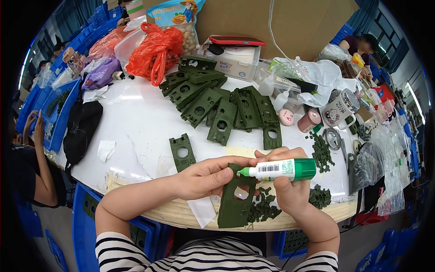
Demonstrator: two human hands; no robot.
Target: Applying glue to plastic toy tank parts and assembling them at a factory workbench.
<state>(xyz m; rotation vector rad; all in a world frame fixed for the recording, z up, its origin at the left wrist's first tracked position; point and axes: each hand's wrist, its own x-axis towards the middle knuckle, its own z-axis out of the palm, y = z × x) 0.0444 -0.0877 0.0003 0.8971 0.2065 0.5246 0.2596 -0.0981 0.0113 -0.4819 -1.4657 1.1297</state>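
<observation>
Leftward, the right grip [291, 196] points a bottle [275, 170] over a green panel [230, 211].

The white-and-green bottle [283, 169] bears a barcode [268, 168] beside print too small to make out. Capital lettering stands above a cartoon drawing on the white mug [336, 114], and rounded two-line lettering marks the clear plastic box [235, 64]. The blue bag [164, 16] carries a line of print.

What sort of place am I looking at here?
Likely a workshop or small factory floor: many matching green plates are heaped on the table, the right hand holds a bottle with its tip at another plate, and blue crates stand nearby.
</observation>
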